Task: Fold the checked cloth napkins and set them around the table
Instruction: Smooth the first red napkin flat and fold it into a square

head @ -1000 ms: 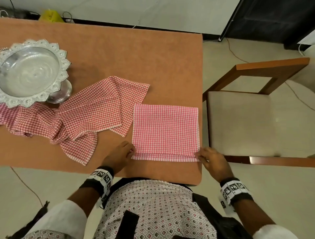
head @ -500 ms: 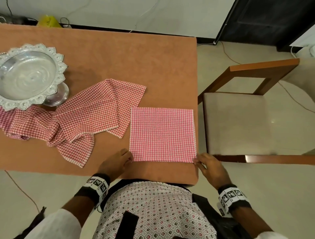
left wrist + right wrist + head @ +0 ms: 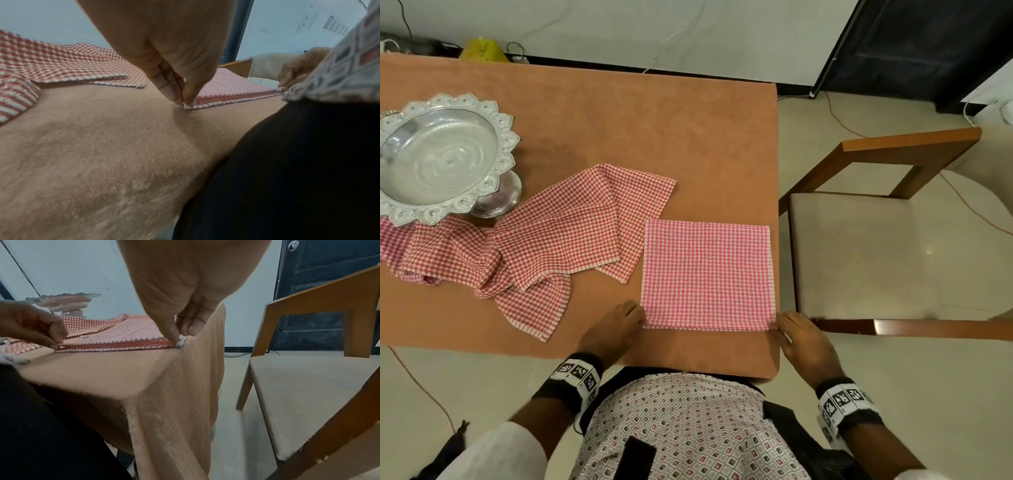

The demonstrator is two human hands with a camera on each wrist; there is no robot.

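A pink checked napkin (image 3: 707, 274) lies folded flat at the table's near right corner. My left hand (image 3: 616, 330) pinches its near left corner (image 3: 188, 105) between thumb and fingers. My right hand (image 3: 799, 334) pinches the near right corner (image 3: 180, 342), right at the table's edge. In the right wrist view the napkin (image 3: 123, 340) shows two layers, the upper one slightly raised along the near edge. Several more red checked napkins (image 3: 544, 243) lie in a loose crumpled pile to the left, apart from both hands.
A silver footed bowl (image 3: 438, 157) with a scalloped rim stands at the far left, over part of the pile. The table (image 3: 637, 130) has an orange-brown cover. A wooden chair (image 3: 887, 253) with a beige seat stands close to the table's right side.
The folded napkin has slid a little toward me with both hands on its near corners; its near edge now looks flatter. The view also shifted slightly.
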